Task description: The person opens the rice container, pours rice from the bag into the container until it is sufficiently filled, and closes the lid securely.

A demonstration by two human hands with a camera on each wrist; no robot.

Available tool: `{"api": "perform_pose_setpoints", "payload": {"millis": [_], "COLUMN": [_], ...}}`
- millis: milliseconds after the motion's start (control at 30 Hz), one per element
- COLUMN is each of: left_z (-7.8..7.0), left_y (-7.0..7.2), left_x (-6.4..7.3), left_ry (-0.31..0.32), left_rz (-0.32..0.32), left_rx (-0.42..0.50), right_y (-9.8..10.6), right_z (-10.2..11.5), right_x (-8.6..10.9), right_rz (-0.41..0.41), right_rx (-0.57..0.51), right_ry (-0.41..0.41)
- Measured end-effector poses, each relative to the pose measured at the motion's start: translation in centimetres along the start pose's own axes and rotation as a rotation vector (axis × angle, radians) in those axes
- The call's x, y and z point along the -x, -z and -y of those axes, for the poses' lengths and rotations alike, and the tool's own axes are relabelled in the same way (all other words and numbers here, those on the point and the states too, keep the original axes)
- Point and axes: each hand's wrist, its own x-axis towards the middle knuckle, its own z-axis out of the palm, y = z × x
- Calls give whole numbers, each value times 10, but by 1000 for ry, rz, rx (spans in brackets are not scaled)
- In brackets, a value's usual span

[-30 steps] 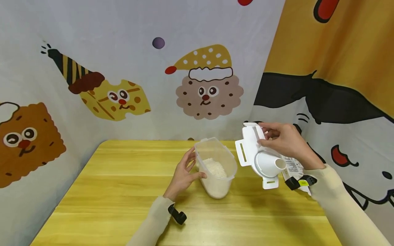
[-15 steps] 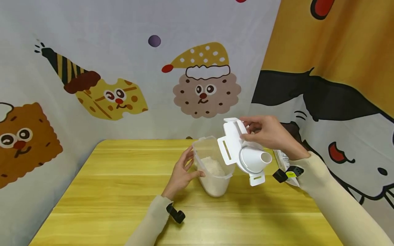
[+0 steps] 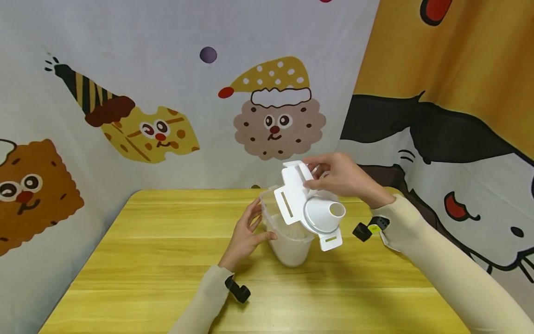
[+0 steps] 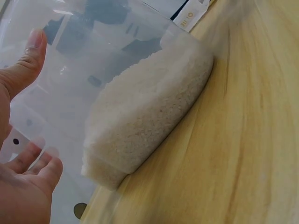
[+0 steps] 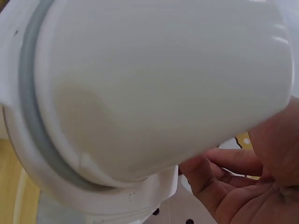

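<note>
A clear plastic storage container [image 3: 289, 253] stands on the table, part filled with white rice [image 4: 149, 112]. My left hand [image 3: 246, 236] holds its left side, the thumb at the front and the fingers farther back. Over the container's open top, my right hand [image 3: 342, 174] pinches a white lid [image 3: 294, 188] near its far end. The lid is tilted, with its round spout [image 3: 325, 214] toward me and slotted flaps sticking out. It hides part of the container's rim, and I cannot tell whether they touch. The spout [image 5: 163, 93] fills most of the right wrist view.
A printed packet [image 3: 390, 243] lies to the right, mostly hidden behind my right sleeve; part of the packet [image 4: 192, 14] shows in the left wrist view. Behind the wooden table [image 3: 158, 260] hangs a cartoon-printed curtain [image 3: 167, 55].
My right hand has carried the lid leftward from beside the container to over its opening. My left hand has stayed on the container, which has not visibly moved on the table.
</note>
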Motion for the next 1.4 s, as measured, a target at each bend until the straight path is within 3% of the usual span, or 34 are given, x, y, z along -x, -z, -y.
{"api": "perform_pose_setpoints", "payload": {"millis": [233,500,667,1100,1400], "left_z": [-1,1,3,1,0], "left_y": [0,1,1,0,-2], "left_x": [1,2,1,1,-1], "left_ry": [-8,10,3,-15,-4], "left_rz": [-17,-25,-23,-27,-27], "left_rx": [-6,-11,-9,-13,-20], "right_y": [-11,-27,-36,-49,-52], "right_z": [6,9,10,11,13], "right_x": [-15,-33,-39,-48,-48], "right_rz": [92,188,227,257,256], "right_rx": [-44,-72,-55,1,-22], "right_ry": [-17,-91,-73,-15,-36]}}
